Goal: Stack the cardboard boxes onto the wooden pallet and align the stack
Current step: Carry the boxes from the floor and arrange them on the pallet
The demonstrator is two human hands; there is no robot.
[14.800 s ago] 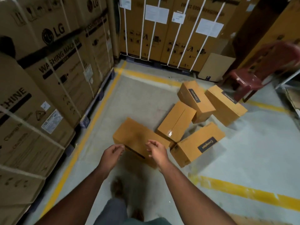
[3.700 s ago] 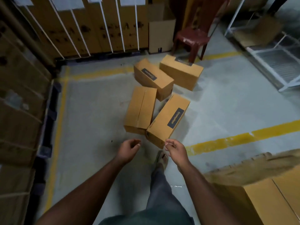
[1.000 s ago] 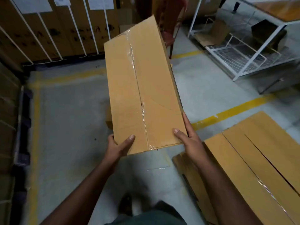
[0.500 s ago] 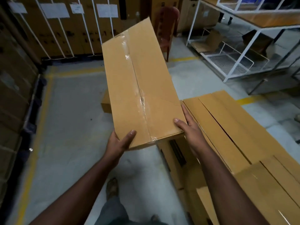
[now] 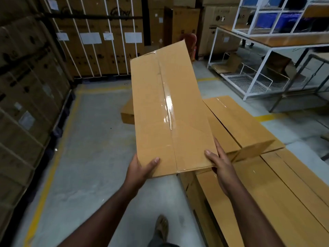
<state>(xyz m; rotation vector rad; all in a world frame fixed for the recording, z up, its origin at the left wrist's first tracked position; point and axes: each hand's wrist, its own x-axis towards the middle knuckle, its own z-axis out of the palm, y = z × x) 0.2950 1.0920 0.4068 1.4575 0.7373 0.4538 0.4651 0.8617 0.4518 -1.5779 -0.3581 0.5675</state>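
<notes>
I hold a long taped cardboard box [image 5: 169,111] lengthwise in front of me, its far end tilted up. My left hand [image 5: 139,170] grips its near left corner, thumb on top. My right hand [image 5: 219,162] grips the near right corner, thumb on top. To the right lies the stack of cardboard boxes [image 5: 267,175], with one upper box [image 5: 238,122] lying on a lower layer. The held box overlaps the stack's left edge. The wooden pallet is hidden under the stack. Another box [image 5: 127,113] lies on the floor behind the held one, mostly hidden.
Tall strapped appliance cartons [image 5: 99,43] line the back wall and the left side [image 5: 23,104]. A white metal shelf rack [image 5: 267,59] stands at the right rear. Yellow lines [image 5: 53,157] mark the grey floor. My foot [image 5: 162,227] is on the floor below.
I have turned right with the box, and more of the stack and the shelf rack has come into view. Both hands keep their grip on the near corners.
</notes>
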